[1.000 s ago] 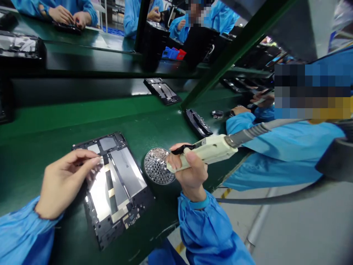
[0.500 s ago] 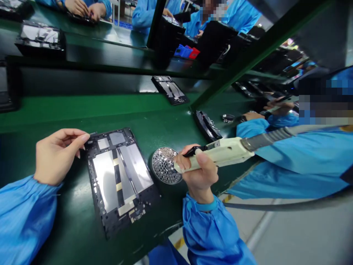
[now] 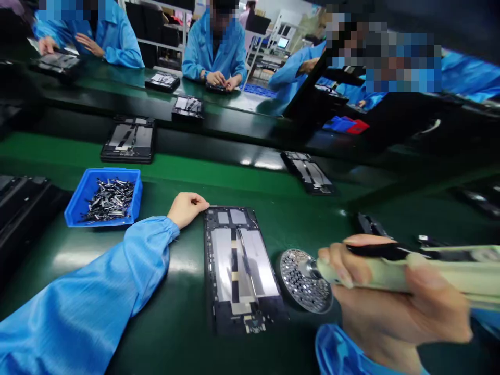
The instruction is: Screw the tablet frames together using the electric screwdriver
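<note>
Our R hand (image 3: 394, 297) is closed round the cream soldering iron (image 3: 445, 272), tip at the perforated tip cleaner (image 3: 302, 280); we keep a firm grip, tip clear of the tablet frame (image 3: 238, 271) on the green surface (image 3: 175, 307). Our L hand (image 3: 187, 209), loosely curled, palm down, rests just beside the frame's top corner.

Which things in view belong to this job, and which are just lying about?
Part of the job: right hand gripping a corded hand tool, its tip at a round perforated metal dish; left hand beside a tablet frame.

Lying about: blue bin of small metal parts; other tablet frames.
</note>
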`<control>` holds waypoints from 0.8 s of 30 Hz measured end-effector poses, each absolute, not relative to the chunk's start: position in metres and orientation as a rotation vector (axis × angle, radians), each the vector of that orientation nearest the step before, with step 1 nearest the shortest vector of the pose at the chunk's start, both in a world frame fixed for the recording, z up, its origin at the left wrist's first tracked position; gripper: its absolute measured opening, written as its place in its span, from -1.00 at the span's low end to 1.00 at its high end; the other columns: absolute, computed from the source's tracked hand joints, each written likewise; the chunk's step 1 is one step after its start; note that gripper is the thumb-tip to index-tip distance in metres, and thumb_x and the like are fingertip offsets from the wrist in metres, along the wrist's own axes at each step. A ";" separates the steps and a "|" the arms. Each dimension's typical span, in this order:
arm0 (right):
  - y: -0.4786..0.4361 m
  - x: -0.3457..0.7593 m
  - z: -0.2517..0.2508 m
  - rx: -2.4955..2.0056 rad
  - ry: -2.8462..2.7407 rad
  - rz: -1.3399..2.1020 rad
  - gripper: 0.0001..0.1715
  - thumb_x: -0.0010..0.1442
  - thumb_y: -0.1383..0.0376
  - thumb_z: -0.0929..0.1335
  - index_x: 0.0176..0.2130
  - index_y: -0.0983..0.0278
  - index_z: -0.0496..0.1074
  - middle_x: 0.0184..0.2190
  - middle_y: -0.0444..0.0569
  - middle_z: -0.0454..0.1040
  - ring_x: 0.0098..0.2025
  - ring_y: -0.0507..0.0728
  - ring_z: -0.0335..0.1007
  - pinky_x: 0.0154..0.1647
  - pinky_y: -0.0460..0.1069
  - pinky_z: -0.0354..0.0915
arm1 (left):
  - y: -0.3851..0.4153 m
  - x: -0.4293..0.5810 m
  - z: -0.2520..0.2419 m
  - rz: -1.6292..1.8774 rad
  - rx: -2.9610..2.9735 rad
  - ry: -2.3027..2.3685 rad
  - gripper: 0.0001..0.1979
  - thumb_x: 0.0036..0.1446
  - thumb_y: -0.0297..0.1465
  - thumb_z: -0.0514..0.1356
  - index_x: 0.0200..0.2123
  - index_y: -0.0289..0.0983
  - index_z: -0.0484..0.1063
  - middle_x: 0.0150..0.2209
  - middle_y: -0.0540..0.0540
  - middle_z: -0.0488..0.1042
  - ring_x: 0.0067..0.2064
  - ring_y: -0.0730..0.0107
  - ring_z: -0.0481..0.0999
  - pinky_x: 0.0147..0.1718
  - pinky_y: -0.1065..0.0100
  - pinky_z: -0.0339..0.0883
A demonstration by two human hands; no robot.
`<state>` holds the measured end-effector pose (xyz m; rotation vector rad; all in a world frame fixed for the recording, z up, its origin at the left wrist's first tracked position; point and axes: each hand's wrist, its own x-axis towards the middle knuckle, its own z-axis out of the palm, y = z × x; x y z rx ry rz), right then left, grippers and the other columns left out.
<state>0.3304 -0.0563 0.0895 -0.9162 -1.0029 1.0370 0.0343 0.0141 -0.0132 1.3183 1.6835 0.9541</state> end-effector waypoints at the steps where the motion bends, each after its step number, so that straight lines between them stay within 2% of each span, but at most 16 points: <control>1: -0.054 0.319 0.093 -0.891 -1.047 1.068 -0.60 -0.05 -0.03 0.54 -0.41 0.24 0.64 -0.76 -0.17 0.15 -0.69 0.06 0.12 -0.60 0.03 0.22 | 0.015 0.036 -0.014 0.910 1.381 1.708 -0.86 0.10 -0.36 0.33 -0.42 -0.31 0.61 -0.46 -0.04 0.58 -0.41 0.41 0.49 -0.34 0.41 0.33; 5: -0.039 0.276 0.096 -0.799 -1.172 1.148 -0.63 0.07 -0.02 0.53 -0.37 0.24 0.66 -0.77 -0.20 0.18 -0.70 0.03 0.15 -0.58 0.01 0.26 | 0.014 0.042 -0.016 0.824 1.491 1.781 -0.90 0.15 -0.40 0.33 -0.40 -0.27 0.62 -0.41 -0.04 0.61 -0.33 0.35 0.55 -0.26 0.37 0.34; 12: 0.007 0.209 0.077 -0.732 -1.177 1.232 -0.58 0.06 -0.06 0.53 -0.43 0.25 0.59 -0.79 -0.27 0.17 -0.75 -0.01 0.12 -0.64 -0.04 0.25 | 0.010 0.040 -0.011 0.704 1.674 1.810 -0.87 0.24 -0.38 0.30 -0.37 -0.21 0.62 -0.27 -0.08 0.66 -0.16 0.20 0.61 -0.13 0.32 0.37; 18: 0.042 0.161 0.051 -0.768 -1.143 1.213 -0.59 0.08 -0.05 0.50 -0.45 0.23 0.53 -0.78 -0.30 0.19 -0.75 -0.03 0.13 -0.61 -0.06 0.33 | 0.019 0.031 -0.012 0.672 1.669 1.670 -0.88 0.23 -0.42 0.28 -0.31 -0.24 0.66 -0.32 -0.05 0.66 -0.29 0.30 0.58 -0.18 0.37 0.39; 24: 0.051 0.150 0.034 -0.783 -1.129 1.227 -0.59 0.06 -0.04 0.51 -0.46 0.25 0.53 -0.79 -0.28 0.20 -0.74 -0.02 0.12 -0.64 -0.07 0.30 | 0.020 0.033 -0.014 0.686 1.637 1.671 -0.87 0.16 -0.48 0.26 -0.32 -0.22 0.64 -0.30 -0.03 0.67 -0.25 0.30 0.59 -0.19 0.39 0.39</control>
